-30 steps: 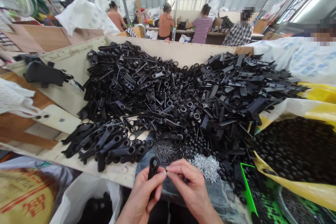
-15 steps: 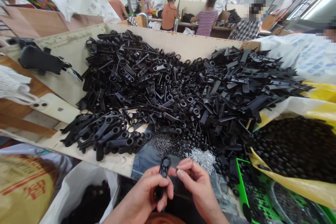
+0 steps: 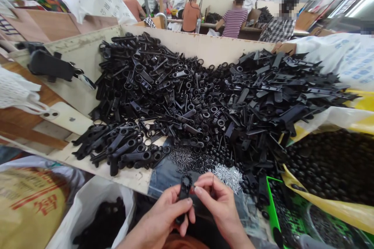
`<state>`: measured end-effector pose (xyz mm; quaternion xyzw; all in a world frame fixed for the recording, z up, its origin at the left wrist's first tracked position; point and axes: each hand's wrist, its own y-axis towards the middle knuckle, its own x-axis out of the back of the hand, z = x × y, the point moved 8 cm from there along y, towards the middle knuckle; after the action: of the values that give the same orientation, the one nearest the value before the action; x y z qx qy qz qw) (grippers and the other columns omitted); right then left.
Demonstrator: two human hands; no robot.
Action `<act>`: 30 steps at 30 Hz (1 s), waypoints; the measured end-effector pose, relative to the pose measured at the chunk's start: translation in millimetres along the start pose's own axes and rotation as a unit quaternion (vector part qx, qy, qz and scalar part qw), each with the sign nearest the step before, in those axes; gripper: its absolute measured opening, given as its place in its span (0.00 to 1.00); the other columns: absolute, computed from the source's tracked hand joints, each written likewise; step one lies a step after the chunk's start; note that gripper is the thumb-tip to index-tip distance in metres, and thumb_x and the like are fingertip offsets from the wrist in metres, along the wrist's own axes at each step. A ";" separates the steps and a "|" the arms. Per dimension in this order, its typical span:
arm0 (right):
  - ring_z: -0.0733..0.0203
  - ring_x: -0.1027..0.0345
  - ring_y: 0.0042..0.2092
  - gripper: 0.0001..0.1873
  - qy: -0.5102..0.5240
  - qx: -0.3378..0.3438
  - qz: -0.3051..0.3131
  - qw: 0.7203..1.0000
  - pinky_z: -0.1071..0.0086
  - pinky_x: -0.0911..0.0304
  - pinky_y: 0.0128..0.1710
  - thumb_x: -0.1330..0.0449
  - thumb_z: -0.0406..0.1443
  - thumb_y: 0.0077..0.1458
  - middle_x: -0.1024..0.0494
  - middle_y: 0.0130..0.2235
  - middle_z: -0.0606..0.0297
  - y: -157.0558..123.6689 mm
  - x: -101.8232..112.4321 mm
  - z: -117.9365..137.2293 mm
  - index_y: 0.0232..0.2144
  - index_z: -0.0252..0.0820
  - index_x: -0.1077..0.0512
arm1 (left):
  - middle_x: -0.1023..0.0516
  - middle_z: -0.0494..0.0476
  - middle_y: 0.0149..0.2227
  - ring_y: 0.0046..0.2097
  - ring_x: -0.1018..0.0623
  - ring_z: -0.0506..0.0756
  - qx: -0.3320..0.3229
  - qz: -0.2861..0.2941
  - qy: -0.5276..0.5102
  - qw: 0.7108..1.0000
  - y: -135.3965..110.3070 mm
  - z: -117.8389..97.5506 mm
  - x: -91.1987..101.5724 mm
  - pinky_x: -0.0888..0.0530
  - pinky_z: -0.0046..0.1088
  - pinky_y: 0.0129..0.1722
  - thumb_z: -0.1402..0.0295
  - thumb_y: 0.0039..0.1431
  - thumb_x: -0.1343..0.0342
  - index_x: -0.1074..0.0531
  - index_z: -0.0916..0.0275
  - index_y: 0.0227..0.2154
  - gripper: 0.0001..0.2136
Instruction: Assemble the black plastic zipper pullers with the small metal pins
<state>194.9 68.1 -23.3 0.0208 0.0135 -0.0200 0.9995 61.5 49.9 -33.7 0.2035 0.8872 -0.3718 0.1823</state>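
My left hand [image 3: 166,212] is closed around a black plastic part [image 3: 186,184] with a ring-shaped upper end, held upright over my lap. Thumb and index finger of my right hand [image 3: 222,204] are pinched together close to the part's right side. What they hold is too small to make out; a thin dark rod seems to stick up behind those fingers. Just beyond my hands, a pile of silver screws [image 3: 228,177] and a heap of small dark screws [image 3: 181,158] lie on a denim cloth [image 3: 159,181].
A large heap of black ringed parts [image 3: 140,74] and flat black pieces [image 3: 263,85] fills the walled table. At right stand a green tray [image 3: 271,206] and a yellow bag [image 3: 330,202] of black pieces. A white sack [image 3: 90,190] is at lower left. Several people sit beyond.
My right fingertips have moved in closer to the black part. The part has dropped slightly in my left hand's grip, and the whole view has shifted a little.
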 end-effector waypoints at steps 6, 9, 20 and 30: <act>0.68 0.38 0.25 0.05 -0.130 0.101 0.010 0.986 0.75 0.41 0.23 0.34 0.31 0.58 0.25 0.32 0.68 0.7 -8.0 17.5 0.34 0.45 0.19 | 0.26 0.49 0.24 0.20 0.35 0.44 -0.011 0.008 0.047 0.999 1.8 0.8 3.0 0.43 0.22 0.22 0.55 0.57 0.37 0.29 0.64 0.37 0.16; 0.67 0.34 0.26 0.07 -0.187 0.161 0.029 0.969 0.75 0.39 0.24 0.36 0.29 0.60 0.24 0.33 0.66 -3.5 -13.2 26.5 0.37 0.44 0.19 | 0.28 0.48 0.24 0.20 0.37 0.45 -0.019 0.012 0.085 0.996 0.8 0.1 3.1 0.44 0.24 0.22 0.54 0.59 0.40 0.29 0.65 0.38 0.17; 0.61 0.25 0.33 0.13 -0.338 0.287 0.093 0.891 0.72 0.31 0.32 0.45 0.26 0.67 0.20 0.35 0.60 -19.3 -25.8 36.7 0.48 0.39 0.25 | 0.32 0.45 0.24 0.28 0.34 0.51 -0.021 -0.096 0.153 0.983 1.9 20.1 35.8 0.35 0.26 0.30 0.45 0.62 0.45 0.39 0.61 0.65 0.35; 0.59 0.26 0.26 0.27 -0.489 0.277 0.094 0.822 0.70 0.33 0.25 0.51 0.26 0.64 0.22 0.29 0.63 -33.3 -38.3 36.0 0.63 0.39 0.33 | 0.30 0.48 0.26 0.29 0.32 0.52 -0.097 -0.125 0.170 0.973 7.3 5.7 47.2 0.33 0.28 0.32 0.47 0.62 0.44 0.30 0.61 0.57 0.28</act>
<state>156.2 34.9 12.4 0.2850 -0.4854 0.0638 0.8240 25.9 61.1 -64.1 0.1326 0.9555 -0.2634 -0.0005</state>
